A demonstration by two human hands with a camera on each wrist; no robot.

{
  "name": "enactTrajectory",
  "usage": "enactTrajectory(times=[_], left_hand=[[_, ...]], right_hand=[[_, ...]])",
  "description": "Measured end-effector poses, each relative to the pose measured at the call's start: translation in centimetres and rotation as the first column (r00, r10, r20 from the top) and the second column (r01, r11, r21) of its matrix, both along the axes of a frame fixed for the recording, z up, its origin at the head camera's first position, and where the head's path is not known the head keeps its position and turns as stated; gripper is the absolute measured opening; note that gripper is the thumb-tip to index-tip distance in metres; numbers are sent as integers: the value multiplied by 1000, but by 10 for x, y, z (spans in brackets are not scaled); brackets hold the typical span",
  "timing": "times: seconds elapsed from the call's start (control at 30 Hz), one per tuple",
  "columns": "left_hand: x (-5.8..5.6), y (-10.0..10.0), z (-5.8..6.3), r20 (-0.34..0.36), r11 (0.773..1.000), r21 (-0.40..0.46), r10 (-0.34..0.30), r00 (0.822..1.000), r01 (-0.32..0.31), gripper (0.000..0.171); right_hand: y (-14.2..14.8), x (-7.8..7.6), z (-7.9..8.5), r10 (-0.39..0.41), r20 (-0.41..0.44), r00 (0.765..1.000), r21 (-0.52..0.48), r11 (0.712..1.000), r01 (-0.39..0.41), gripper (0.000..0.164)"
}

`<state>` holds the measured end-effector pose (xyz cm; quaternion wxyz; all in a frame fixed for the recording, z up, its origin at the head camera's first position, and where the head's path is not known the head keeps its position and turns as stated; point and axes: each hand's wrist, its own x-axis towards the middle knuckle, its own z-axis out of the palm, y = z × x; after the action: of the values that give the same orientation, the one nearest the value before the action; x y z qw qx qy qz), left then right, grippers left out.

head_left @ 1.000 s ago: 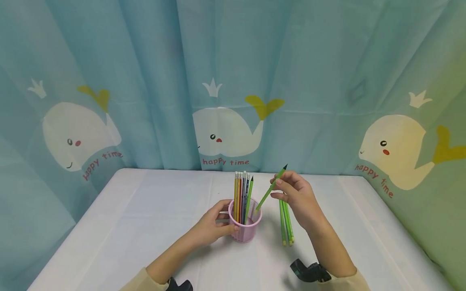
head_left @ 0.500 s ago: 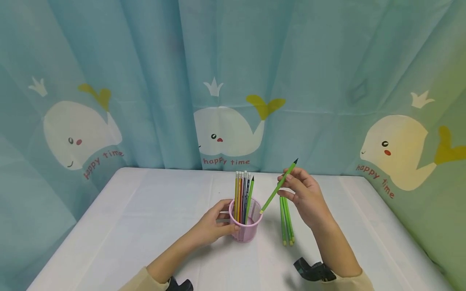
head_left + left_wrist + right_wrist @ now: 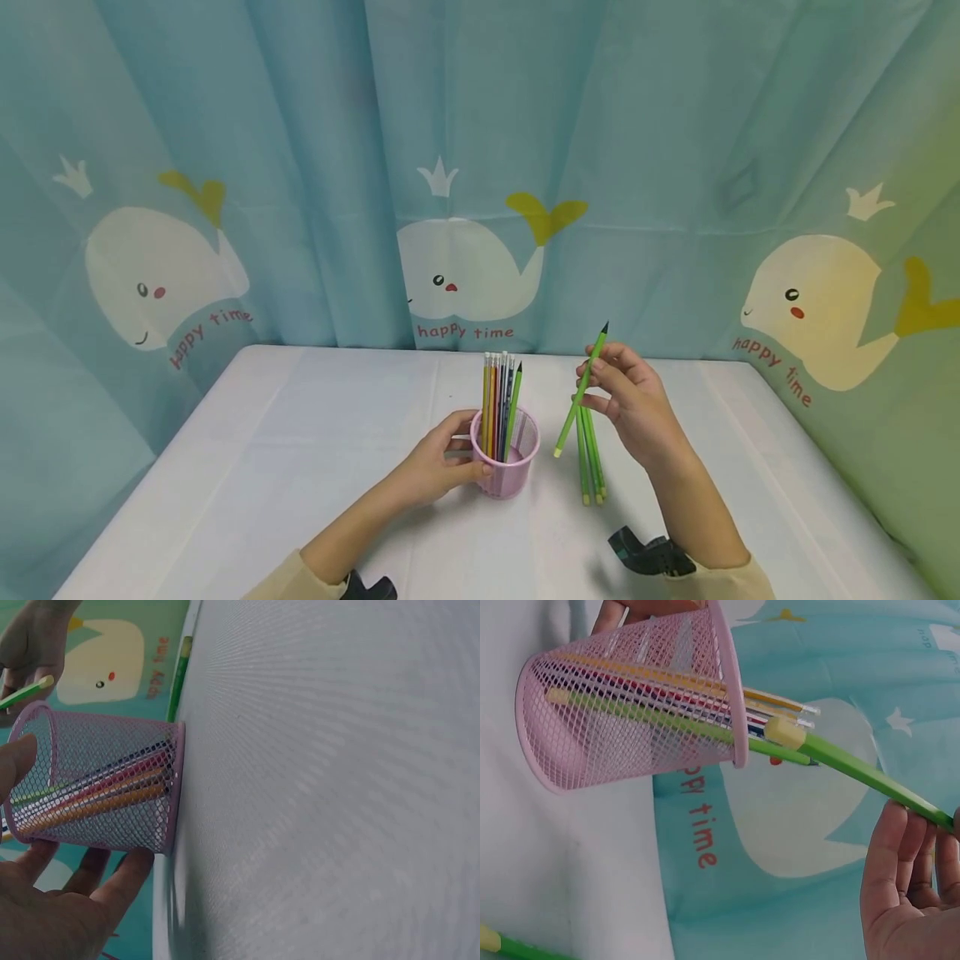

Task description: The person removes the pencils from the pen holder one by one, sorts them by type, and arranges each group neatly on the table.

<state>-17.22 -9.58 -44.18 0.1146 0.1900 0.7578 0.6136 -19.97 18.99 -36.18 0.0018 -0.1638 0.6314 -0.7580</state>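
A pink mesh pencil cup [image 3: 504, 482] stands upright on the table, with several pencils [image 3: 495, 408] inside, one of them green with its dark tip up. My left hand [image 3: 438, 467] grips the cup from the left, thumb in front and fingers behind. To the right of the cup, my right hand [image 3: 630, 404] pinches a green pencil [image 3: 570, 421], tilted, dark tip up and pale yellow end down. That pencil is apart from the cup's rim. Below the right hand, several green pencils [image 3: 588, 467] lie together on the table, their far ends hidden behind the hand.
The white tabletop [image 3: 322, 433] ends at a blue-green curtain [image 3: 645, 167] printed with whales. A black wrist strap [image 3: 651, 554] sits on the right forearm, and part of another dark strap [image 3: 367, 588] shows at the left.
The green pencil in my right hand has moved right, away from the cup's rim, and stands steeper. Its lower end was at the cup before. My left hand keeps its grip on the cup.
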Motion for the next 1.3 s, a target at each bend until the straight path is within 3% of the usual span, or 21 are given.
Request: enactTrajectory(times=[0.83,1.3], left_hand=[[-1,-1,-2,5,1000,5,5,1000,-5,68],[-1,0,-1,1,1000,5,2,1000,-2,68]], right_hand=[[23,-17,-16,-89,78,993,95,992,81,13],[38,-31,-37,-171,150,974,210,968,137,12]])
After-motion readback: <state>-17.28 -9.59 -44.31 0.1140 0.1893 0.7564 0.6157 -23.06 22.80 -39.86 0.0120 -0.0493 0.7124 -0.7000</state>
